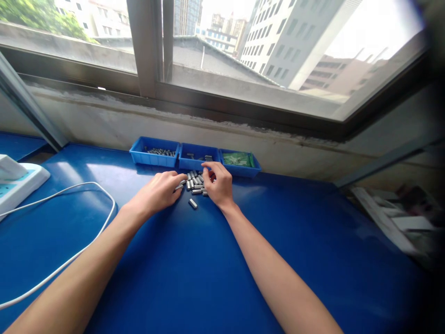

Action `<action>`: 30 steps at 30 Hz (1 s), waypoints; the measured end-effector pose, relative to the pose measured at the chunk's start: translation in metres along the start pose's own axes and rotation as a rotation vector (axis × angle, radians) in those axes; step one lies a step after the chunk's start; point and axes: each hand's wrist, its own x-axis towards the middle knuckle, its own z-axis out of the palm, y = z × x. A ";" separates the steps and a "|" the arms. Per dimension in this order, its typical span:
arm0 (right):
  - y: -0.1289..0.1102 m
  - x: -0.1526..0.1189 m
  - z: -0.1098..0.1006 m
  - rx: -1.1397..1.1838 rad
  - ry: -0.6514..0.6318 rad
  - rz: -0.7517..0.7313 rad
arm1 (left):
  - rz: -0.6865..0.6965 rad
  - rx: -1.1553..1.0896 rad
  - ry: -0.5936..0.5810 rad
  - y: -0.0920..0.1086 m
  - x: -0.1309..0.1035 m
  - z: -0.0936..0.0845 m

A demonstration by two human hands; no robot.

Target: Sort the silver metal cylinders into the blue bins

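Observation:
A pile of small silver-and-black oblong metal pieces lies on the blue tabletop, close in front of the bins. One loose metal piece rests apart, nearer to me. At the pile's left edge, my left hand is closed, with a silvery piece showing between thumb and fingers. My right hand curves over the pile's right side, thumb and fingertips drawn together. Whatever that pinch holds is too small or hidden to make out.
Behind the pile stand three joined blue bins: the left bin has small metal parts, the middle bin a few pieces, and the right one a green-and-clear packet. A white cable and power strip lie left.

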 end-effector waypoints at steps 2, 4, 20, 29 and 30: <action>0.000 0.000 0.000 -0.002 -0.002 -0.001 | 0.006 0.002 0.004 0.001 0.000 0.000; 0.001 0.000 0.000 0.000 -0.002 -0.001 | 0.004 -0.076 0.034 0.000 0.001 -0.001; -0.006 -0.002 -0.003 0.085 -0.007 -0.096 | -0.381 -1.235 0.270 0.010 0.009 -0.004; -0.009 -0.006 -0.002 0.130 -0.101 -0.134 | -0.397 -1.092 0.412 0.010 0.010 0.003; -0.010 -0.006 -0.002 0.140 -0.130 -0.146 | -0.399 -1.097 0.413 0.010 0.010 0.004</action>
